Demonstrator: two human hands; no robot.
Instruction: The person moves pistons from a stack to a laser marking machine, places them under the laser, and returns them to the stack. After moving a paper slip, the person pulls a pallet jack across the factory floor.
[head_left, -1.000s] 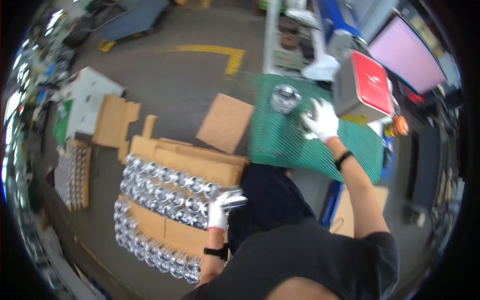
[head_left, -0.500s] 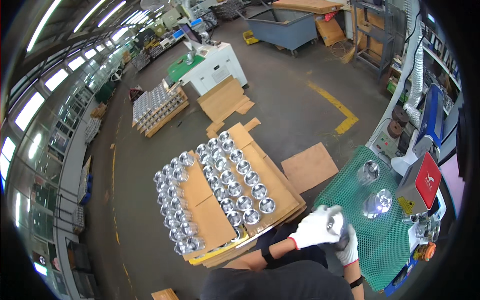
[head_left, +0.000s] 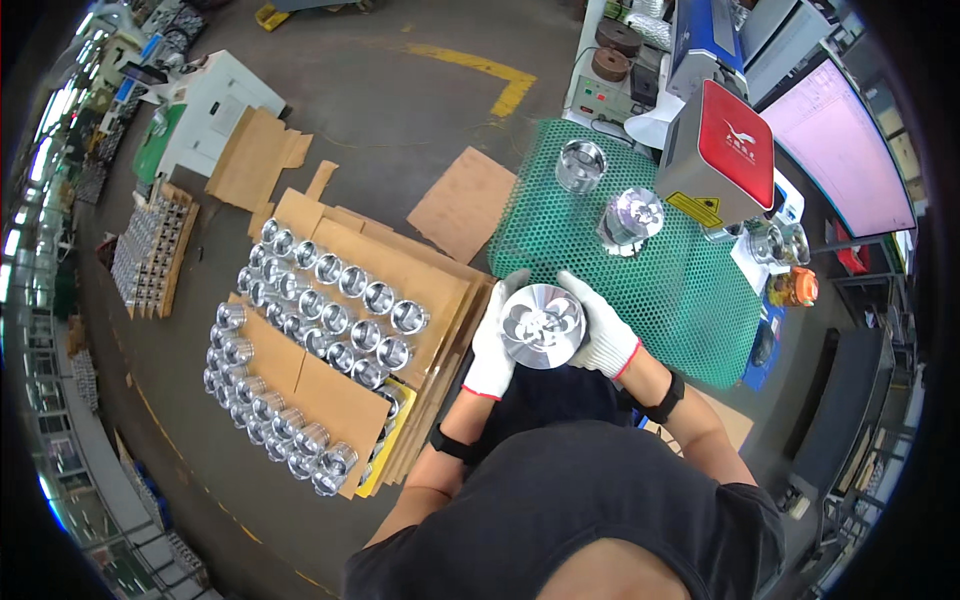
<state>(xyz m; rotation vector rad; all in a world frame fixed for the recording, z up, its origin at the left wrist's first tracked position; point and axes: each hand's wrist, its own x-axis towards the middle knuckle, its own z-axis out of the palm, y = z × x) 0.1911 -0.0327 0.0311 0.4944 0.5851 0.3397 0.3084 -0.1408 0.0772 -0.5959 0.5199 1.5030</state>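
Between my two hands is a shiny metal piston (head_left: 543,325), its round, machined crown facing up. My left hand (head_left: 492,347), in a white knit glove with a red cuff edge, wraps its left side. On the other side my gloved right hand (head_left: 604,336) curves around the piston's edge. The green perforated mat (head_left: 690,325) lies just beyond and to the right of the hands. Two more pistons stand on it: one piston (head_left: 581,166) farther back, and another piston (head_left: 631,219) nearer the marking machine's red-and-grey head (head_left: 735,150).
At left, cardboard sheets (head_left: 330,375) on a stack carry rows of pistons (head_left: 320,310). A monitor (head_left: 840,140) stands at right, near an orange-capped container (head_left: 795,288) and several metal parts (head_left: 772,243). A control box (head_left: 603,98) sits behind the mat. Loose cardboard (head_left: 462,205) lies on the floor.
My view has swung right toward the bench. The piston, earlier blurred and partly covered by my gloves, is now held crown up between both hands, in front of my body.
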